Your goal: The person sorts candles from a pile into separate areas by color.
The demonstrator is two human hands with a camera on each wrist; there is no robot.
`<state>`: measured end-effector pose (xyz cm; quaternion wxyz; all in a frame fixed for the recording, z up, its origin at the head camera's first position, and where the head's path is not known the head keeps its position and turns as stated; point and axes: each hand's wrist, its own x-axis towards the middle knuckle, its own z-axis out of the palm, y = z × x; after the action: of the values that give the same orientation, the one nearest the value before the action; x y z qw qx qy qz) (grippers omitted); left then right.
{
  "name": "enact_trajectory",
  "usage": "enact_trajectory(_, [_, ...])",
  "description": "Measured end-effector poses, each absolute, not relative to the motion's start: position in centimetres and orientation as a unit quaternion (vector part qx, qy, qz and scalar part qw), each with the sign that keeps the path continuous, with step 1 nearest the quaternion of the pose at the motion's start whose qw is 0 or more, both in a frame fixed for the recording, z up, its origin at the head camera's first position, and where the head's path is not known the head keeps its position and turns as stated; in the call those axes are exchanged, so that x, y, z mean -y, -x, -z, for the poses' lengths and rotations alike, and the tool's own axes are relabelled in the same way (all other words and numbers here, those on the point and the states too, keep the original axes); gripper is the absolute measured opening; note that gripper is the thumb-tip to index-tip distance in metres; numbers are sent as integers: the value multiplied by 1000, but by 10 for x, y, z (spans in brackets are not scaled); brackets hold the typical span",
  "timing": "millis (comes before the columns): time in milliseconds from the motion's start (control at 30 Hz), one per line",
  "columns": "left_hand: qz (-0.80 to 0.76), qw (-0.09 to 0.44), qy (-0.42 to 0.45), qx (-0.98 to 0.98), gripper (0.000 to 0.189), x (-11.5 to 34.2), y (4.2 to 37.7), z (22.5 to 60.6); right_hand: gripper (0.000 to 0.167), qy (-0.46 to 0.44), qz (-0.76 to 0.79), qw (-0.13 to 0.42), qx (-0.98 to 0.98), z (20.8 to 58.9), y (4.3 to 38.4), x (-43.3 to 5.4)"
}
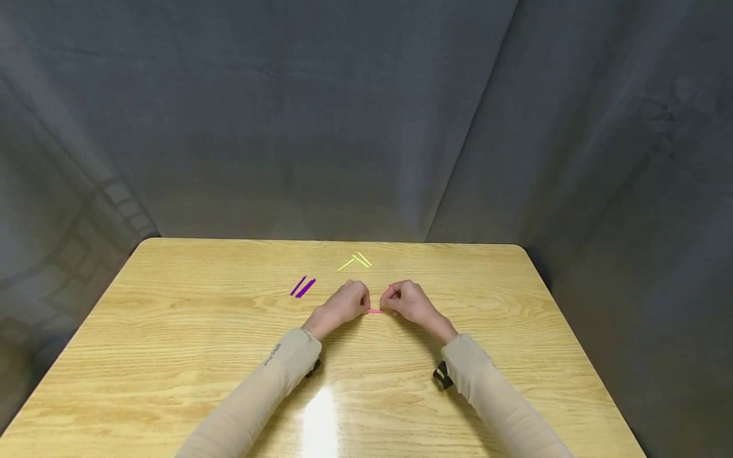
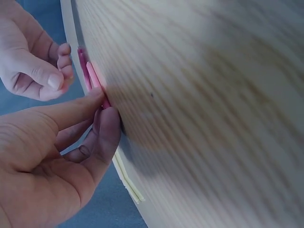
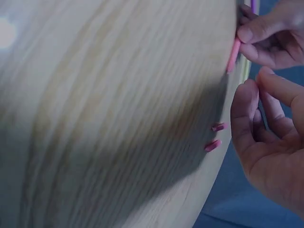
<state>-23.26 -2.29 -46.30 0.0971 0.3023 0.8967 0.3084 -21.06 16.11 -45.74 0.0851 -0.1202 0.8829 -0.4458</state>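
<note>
My left hand (image 1: 348, 301) pinches a thin pink stick (image 1: 375, 311) between thumb and fingertips, low over the wooden table. In the right wrist view the free end of this pink stick (image 3: 233, 56) points toward my right hand (image 3: 273, 130). The right hand's fingers are loosely curled, thumb and index tips close together, with nothing visible between them. It hovers just off the stick's right end. Two darker pink sticks (image 3: 213, 145) lie on the table near the right hand. From the head view they are mostly hidden behind that hand.
Several purple sticks (image 1: 306, 288) lie side by side on the table, left of the hands. Farther back are three yellow sticks (image 1: 346, 264), two nearly parallel and one angled away. Grey curtains (image 1: 321, 127) stand behind and beside the wooden table (image 1: 189, 331).
</note>
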Motion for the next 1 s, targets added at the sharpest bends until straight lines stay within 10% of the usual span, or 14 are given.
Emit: enact_trajectory(1000, [-300, 103, -275, -907, 16, 27, 233, 460, 10, 216, 321, 18, -922, 469, 213, -145])
